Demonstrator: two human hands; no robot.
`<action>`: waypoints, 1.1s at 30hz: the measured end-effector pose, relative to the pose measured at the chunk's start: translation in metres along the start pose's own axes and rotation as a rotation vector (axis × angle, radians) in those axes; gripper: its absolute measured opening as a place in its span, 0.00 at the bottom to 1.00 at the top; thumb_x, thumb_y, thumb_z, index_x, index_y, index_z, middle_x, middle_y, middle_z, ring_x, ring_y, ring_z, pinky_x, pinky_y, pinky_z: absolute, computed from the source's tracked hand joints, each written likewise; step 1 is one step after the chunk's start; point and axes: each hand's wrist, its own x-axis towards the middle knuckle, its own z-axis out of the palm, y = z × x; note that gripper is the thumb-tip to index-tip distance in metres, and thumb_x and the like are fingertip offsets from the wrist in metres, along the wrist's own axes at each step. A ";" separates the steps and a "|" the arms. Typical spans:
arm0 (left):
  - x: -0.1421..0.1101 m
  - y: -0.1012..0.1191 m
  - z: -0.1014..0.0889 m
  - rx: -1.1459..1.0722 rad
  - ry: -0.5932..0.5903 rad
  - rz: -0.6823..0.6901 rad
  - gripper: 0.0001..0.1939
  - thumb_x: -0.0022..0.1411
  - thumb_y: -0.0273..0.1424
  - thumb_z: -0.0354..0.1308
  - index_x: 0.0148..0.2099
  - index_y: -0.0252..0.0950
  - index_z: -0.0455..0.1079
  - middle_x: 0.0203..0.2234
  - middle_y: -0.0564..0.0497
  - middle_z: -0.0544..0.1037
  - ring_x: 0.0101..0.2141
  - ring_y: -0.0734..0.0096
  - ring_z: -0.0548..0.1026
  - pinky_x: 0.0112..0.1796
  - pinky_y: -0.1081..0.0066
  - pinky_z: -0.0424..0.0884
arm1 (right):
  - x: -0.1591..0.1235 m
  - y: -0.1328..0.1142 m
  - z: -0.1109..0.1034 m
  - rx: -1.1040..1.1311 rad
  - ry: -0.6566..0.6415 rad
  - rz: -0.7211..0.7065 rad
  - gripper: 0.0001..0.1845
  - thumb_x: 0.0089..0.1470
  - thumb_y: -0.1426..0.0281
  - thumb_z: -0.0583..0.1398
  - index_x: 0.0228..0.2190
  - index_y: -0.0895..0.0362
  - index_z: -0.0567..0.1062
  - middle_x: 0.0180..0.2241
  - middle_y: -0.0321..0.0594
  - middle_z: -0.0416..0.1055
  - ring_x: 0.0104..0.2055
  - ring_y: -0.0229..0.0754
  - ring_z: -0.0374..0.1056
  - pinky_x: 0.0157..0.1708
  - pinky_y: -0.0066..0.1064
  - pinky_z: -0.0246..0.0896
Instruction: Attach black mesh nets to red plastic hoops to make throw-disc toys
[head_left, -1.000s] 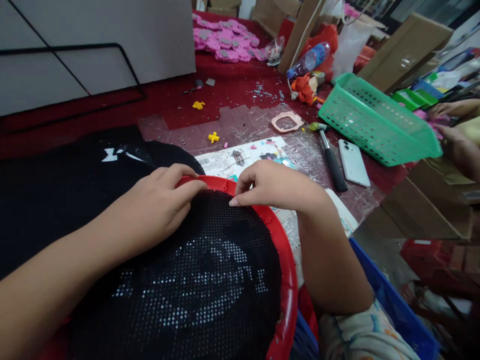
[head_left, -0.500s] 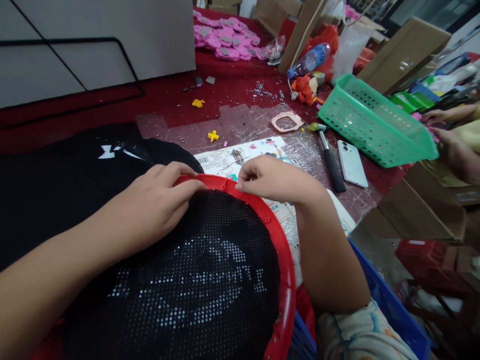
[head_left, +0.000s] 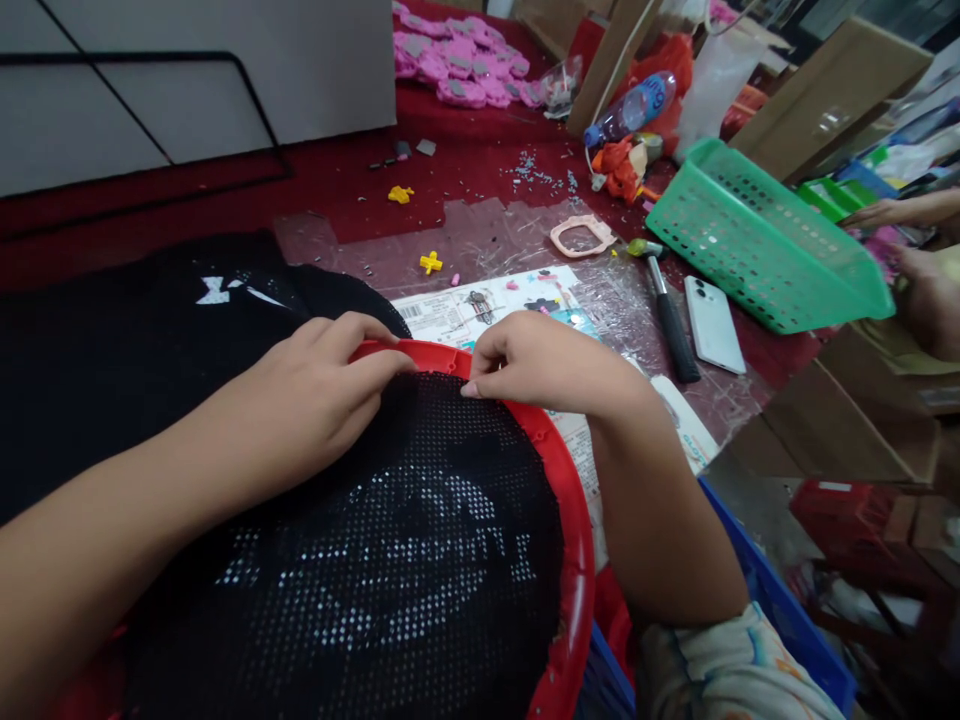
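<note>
A round red plastic ring (head_left: pixel 576 560) lies before me with black mesh fabric (head_left: pixel 420 560) across its inside; white printing shows on the mesh. My left hand (head_left: pixel 322 385) grips the ring's far edge, thumb on the inner side and fingers over the outer side. Just to its right, my right hand (head_left: pixel 536 360) is closed in a pinch, its fingertips at the mesh border beside the ring. What exactly lies between those fingertips is partly hidden. More black fabric (head_left: pixel 150 340) with a white print spreads out at the left.
Beyond my right hand lie a hammer (head_left: pixel 671 325), a white phone (head_left: pixel 714 325) and a green basket (head_left: pixel 772 250). Small yellow pieces (head_left: pixel 430 262), a pink frame (head_left: pixel 582 236) and a printed sheet (head_left: pixel 442 310) rest on the table. A co-worker's hands (head_left: pixel 915 270) show at right.
My right hand's fingertips have shifted slightly inward, from the red ring to the mesh border. My left hand keeps its grip. The view has tilted slightly.
</note>
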 end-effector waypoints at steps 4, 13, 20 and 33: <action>0.000 0.000 -0.001 -0.004 0.000 0.004 0.18 0.64 0.32 0.41 0.49 0.38 0.68 0.48 0.40 0.65 0.47 0.48 0.66 0.46 0.50 0.67 | -0.001 0.004 -0.004 0.043 0.013 -0.018 0.08 0.48 0.70 0.59 0.22 0.59 0.74 0.18 0.32 0.66 0.20 0.30 0.56 0.25 0.27 0.49; 0.000 -0.001 0.000 -0.021 -0.006 -0.005 0.18 0.64 0.32 0.40 0.49 0.39 0.68 0.48 0.42 0.65 0.49 0.49 0.65 0.47 0.51 0.66 | 0.000 0.001 -0.002 0.025 0.023 0.049 0.07 0.46 0.72 0.57 0.22 0.60 0.74 0.17 0.34 0.66 0.20 0.31 0.57 0.22 0.27 0.48; 0.000 -0.013 0.009 0.024 0.045 0.070 0.16 0.65 0.33 0.41 0.48 0.39 0.67 0.47 0.43 0.66 0.45 0.51 0.67 0.42 0.53 0.68 | 0.002 0.003 0.000 0.030 0.030 0.048 0.07 0.44 0.72 0.57 0.20 0.60 0.73 0.17 0.33 0.66 0.19 0.30 0.57 0.21 0.26 0.48; -0.006 -0.004 0.015 0.227 0.045 0.146 0.31 0.62 0.24 0.42 0.63 0.56 0.51 0.54 0.42 0.57 0.48 0.45 0.63 0.41 0.48 0.67 | 0.008 0.000 0.003 0.027 0.063 0.064 0.06 0.45 0.74 0.57 0.22 0.61 0.73 0.18 0.33 0.65 0.21 0.30 0.57 0.24 0.26 0.48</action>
